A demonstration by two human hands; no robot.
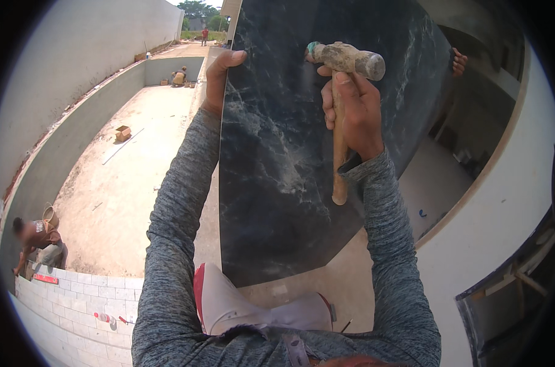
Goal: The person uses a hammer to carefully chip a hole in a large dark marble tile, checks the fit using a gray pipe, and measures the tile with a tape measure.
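Black marble-patterned slab stands upright, tilted, its lower edge near the person's cap. Left hand is clamped on the slab's upper left edge, thumb over the front face. Right hand is wrapped around the wooden handle of a rubber mallet, head uppermost, against the slab's upper face. Another person's fingers grip the slab's right edge.
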